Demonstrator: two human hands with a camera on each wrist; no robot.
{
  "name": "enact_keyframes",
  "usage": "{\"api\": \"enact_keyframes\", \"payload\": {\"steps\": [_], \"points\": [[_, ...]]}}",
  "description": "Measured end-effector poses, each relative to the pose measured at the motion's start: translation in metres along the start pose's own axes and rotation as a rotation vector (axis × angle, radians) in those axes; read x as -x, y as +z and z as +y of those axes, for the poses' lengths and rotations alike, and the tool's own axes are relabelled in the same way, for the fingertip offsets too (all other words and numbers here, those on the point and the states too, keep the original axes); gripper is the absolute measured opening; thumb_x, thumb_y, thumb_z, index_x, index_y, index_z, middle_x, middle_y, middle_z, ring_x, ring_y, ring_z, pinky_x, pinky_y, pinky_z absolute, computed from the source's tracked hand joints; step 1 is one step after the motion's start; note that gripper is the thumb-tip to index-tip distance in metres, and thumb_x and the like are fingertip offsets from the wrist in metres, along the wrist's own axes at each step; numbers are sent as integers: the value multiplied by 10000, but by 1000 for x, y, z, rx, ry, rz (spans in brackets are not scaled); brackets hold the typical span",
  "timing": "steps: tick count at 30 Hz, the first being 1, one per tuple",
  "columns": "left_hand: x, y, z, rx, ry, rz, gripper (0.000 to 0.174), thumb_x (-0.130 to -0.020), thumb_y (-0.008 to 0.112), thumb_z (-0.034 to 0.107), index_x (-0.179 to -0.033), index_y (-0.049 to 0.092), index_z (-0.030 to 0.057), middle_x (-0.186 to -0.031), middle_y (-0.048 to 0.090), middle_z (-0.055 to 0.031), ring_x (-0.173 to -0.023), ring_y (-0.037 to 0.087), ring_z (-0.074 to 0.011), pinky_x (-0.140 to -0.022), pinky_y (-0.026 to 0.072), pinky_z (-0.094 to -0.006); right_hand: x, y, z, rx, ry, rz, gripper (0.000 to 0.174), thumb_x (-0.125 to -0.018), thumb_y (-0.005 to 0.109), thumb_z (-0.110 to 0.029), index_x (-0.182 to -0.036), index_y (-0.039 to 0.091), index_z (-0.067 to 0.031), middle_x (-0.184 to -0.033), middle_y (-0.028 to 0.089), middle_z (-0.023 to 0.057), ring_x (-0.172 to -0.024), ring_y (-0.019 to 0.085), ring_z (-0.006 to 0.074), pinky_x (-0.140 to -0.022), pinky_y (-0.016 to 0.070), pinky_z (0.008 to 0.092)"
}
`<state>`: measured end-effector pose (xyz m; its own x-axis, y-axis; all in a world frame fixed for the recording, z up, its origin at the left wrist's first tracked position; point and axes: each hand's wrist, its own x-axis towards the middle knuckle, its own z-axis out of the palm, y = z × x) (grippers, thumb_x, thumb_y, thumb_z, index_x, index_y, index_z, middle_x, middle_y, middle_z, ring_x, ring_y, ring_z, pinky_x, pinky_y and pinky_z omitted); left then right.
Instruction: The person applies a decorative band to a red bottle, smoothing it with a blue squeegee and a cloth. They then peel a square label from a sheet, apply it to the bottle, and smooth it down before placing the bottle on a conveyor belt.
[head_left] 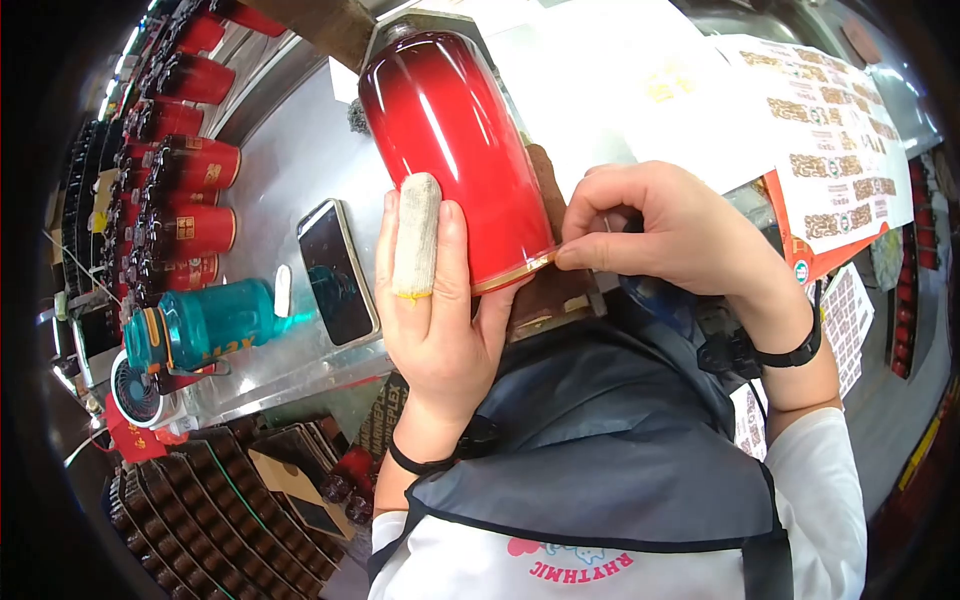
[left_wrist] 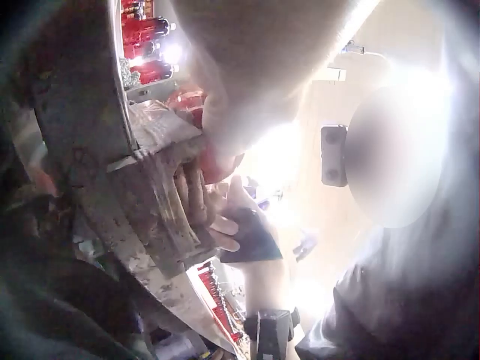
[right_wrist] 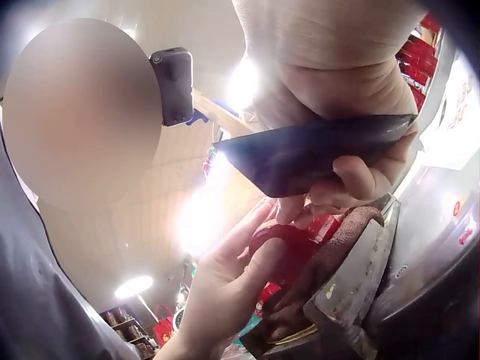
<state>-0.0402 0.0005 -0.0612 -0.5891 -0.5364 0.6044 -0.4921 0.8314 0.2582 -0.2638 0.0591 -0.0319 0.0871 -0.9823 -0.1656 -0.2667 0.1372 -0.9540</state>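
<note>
A glossy red bottle (head_left: pixel 450 130) lies slanted on the bench, its neck pointing away and its gold-edged base towards the body. My left hand (head_left: pixel 435 320) grips it near the base, long fingers laid along its side, the thumb by the base; one finger wears a pale cloth cover (head_left: pixel 417 235). With thumb and forefinger at the gold rim (head_left: pixel 515 275), my right hand (head_left: pixel 670 225) touches the base edge. In the right wrist view, fingers of the right hand (right_wrist: pixel 360 180) curl round a dark flat piece (right_wrist: pixel 307 154). What the fingertips pinch is too small to tell.
Left of the bottle lie a phone (head_left: pixel 340 270) and a teal drink bottle (head_left: pixel 225 322). Rows of red bottles (head_left: pixel 200 165) stand farther left. Printed sheets (head_left: pixel 825 140) cover the right side. A brown cloth (head_left: pixel 545 180) lies beside the bottle.
</note>
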Motion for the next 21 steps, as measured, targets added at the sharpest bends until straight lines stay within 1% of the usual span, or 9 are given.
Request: {"api": "enact_keyframes", "payload": {"steps": [5, 7, 9, 11, 13, 14, 16, 20, 21], "points": [[9, -3, -4, 101, -110, -17, 671, -833, 796, 202, -1386, 525, -64, -1443, 503, -268, -1321, 507, -440, -1085, 439, -475, -2, 1, 6, -69, -5, 12, 186, -883, 750, -194, -866, 710, -13, -677, 627, 19, -624, 532, 74, -579, 436, 255], [16, 1, -9, 197, -155, 0, 675, -884, 767, 151, -1448, 461, -59, -1481, 469, -246, -1366, 474, -380, -1074, 455, -422, -3, 3, 7, -70, -7, 12, 189, -886, 749, -196, -866, 709, -12, -674, 621, 17, -623, 527, 72, -578, 434, 253], [22, 3, -12, 259, -190, 4, 670, -897, 753, 143, -1458, 445, -57, -1493, 450, -241, -1366, 475, -362, -1058, 477, -414, -5, 4, 5, -70, -9, 11, 192, -888, 749, -197, -866, 708, -11, -671, 616, 15, -621, 522, 70, -578, 433, 251], [25, 5, -14, 323, -225, 9, 665, -910, 738, 135, -1468, 429, -56, -1505, 431, -235, -1367, 475, -344, -1042, 499, -406, -5, 4, 1, -86, 75, -39, 123, -895, 751, -125, -869, 690, -22, -721, 584, -37, -685, 492, 40, -615, 414, 219], [26, 6, -15, 396, -254, 5, 663, -923, 724, 131, -1478, 411, -53, -1514, 411, -224, -1367, 472, -329, -1023, 522, -402, -6, 4, -1, -75, 67, -42, 121, -894, 749, -123, -864, 688, -23, -719, 584, -37, -686, 493, 41, -614, 414, 221], [26, 6, -14, 397, -255, 7, 663, -923, 724, 131, -1478, 411, -53, -1514, 411, -224, -1367, 472, -329, -1023, 522, -402, -6, 4, -2, -65, 59, -43, 119, -894, 747, -120, -860, 687, -23, -717, 584, -36, -688, 494, 41, -614, 414, 224], [26, 7, -14, 364, -286, 35, 709, -859, 789, 201, -1429, 472, -78, -1462, 486, -278, -1342, 498, -424, -1087, 437, -443, -5, 3, -6, -53, 77, -36, 116, -889, 749, -113, -854, 686, -23, -721, 580, -35, -687, 493, 44, -615, 412, 225], [26, 6, -15, 367, -279, 30, 705, -855, 793, 183, -1429, 474, -75, -1460, 491, -273, -1334, 507, -419, -1084, 441, -437, 3, 0, -18, -54, 86, -20, 110, -876, 753, -97, -844, 687, -16, -746, 574, -26, -691, 496, 57, -624, 408, 229], [25, 6, -15, 384, -251, 21, 688, -884, 763, 147, -1455, 442, -62, -1479, 463, -245, -1352, 488, -377, -1067, 471, -424, 5, 1, -17, -55, 89, -19, 110, -876, 753, -97, -844, 687, -16, -746, 574, -26, -691, 496, 57, -624, 408, 229]]}}
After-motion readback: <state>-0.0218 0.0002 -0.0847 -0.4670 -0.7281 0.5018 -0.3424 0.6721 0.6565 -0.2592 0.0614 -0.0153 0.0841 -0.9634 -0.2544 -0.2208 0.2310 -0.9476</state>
